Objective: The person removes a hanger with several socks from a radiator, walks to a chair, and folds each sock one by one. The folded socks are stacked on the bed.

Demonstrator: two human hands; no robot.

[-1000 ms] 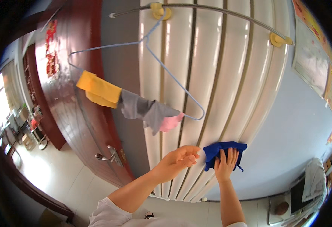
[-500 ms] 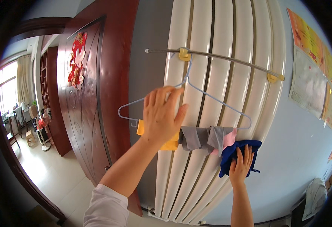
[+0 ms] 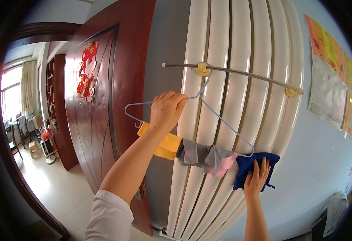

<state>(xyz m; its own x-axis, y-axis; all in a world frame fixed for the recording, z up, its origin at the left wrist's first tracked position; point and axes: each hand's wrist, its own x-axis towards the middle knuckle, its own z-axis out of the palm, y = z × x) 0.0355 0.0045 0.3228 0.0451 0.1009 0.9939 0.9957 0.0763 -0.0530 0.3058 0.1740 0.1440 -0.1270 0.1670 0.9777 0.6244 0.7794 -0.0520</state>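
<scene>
A blue-grey clothes hanger (image 3: pixel 226 120) hangs tilted, its left end higher, with its hook at the metal rod (image 3: pixel 244 73). My left hand (image 3: pixel 167 110) is closed round the hanger's left shoulder. Over the lower bar are draped a yellow cloth (image 3: pixel 168 146), grey cloths (image 3: pixel 196 152) and a pink cloth (image 3: pixel 225 165). To the right, my right hand (image 3: pixel 258 176) lies flat with fingers stretched on a dark blue cloth (image 3: pixel 244 164), pressing it against the white radiator (image 3: pixel 214 193).
Yellow hook mounts (image 3: pixel 203 69) carry the rod on the radiator. A dark red door (image 3: pixel 130 80) with a red decoration (image 3: pixel 88 68) stands at the left, beside a doorway into a bright room. Posters (image 3: pixel 328 88) cover the right wall.
My left hand has closed on the hanger's shoulder. The hanger has tilted, its right end dropping and the cloths shifting left. My right hand stays on the blue cloth.
</scene>
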